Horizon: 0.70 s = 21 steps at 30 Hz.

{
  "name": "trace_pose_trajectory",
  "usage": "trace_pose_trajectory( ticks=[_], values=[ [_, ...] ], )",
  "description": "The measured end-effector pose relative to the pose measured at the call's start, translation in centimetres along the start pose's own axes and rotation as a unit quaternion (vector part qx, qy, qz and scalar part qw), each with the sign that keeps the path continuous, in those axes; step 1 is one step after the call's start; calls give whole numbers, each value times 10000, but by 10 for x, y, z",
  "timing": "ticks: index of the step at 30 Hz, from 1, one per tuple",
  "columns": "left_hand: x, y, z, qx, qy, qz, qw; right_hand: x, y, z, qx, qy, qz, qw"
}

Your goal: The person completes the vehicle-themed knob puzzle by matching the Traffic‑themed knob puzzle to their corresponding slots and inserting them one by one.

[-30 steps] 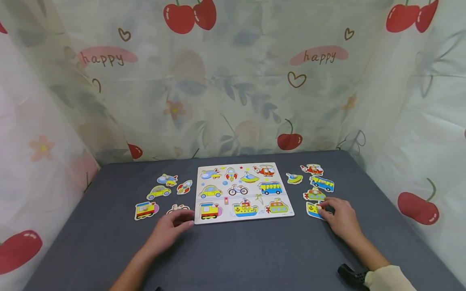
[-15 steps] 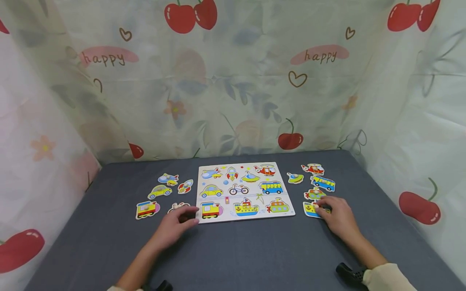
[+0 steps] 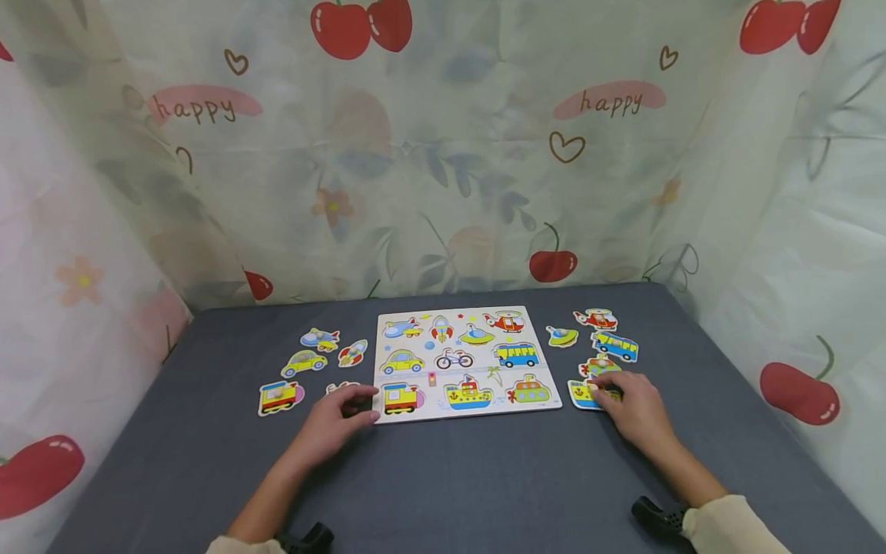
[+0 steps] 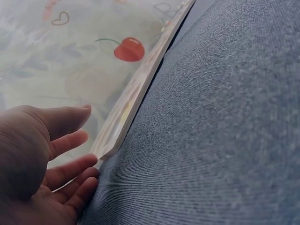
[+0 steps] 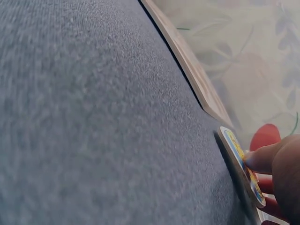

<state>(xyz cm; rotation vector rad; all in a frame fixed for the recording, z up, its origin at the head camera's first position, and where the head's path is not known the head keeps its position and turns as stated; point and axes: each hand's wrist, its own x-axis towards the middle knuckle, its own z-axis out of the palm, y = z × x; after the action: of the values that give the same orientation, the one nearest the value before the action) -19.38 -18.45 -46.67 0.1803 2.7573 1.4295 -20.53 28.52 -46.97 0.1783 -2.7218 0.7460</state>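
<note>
A wooden puzzle board (image 3: 467, 365) with printed vehicles lies mid-table. My left hand (image 3: 334, 422) is at its lower left corner, fingers relaxed and slightly bent; in the left wrist view, the fingertips (image 4: 92, 161) touch or nearly touch the board's edge. At the right, my right hand (image 3: 635, 408) pinches the ship puzzle piece (image 3: 580, 395) by its top, seen close up as a flat ship piece (image 5: 239, 157) at a slant in the right wrist view. The grip point is hidden by the fingers. Just behind this hand lies a green submarine piece (image 3: 597, 365).
Left of the board lie a plane piece (image 3: 320, 338), rocket piece (image 3: 353, 353), car piece (image 3: 303, 362), train piece (image 3: 280, 397) and a partly covered bicycle piece (image 3: 339, 386). Right of it are a flying saucer piece (image 3: 561, 336), helicopter piece (image 3: 596, 318) and bus piece (image 3: 614, 345).
The right hand has shifted left with the ship piece, toward the board. The left hand has moved slightly right, up to the board's left edge.
</note>
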Motion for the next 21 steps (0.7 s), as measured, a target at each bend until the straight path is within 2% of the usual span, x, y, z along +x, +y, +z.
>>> trace_pose_trajectory(
  ticks=[12,21],
  values=[
    [0,-2,-1,297,-11,27,9996,6,-11,10,136,-141,59,9998],
    [-1,-3,1,433,46,53,9990,9,-19,19,370,64,-215,9991]
  ],
)
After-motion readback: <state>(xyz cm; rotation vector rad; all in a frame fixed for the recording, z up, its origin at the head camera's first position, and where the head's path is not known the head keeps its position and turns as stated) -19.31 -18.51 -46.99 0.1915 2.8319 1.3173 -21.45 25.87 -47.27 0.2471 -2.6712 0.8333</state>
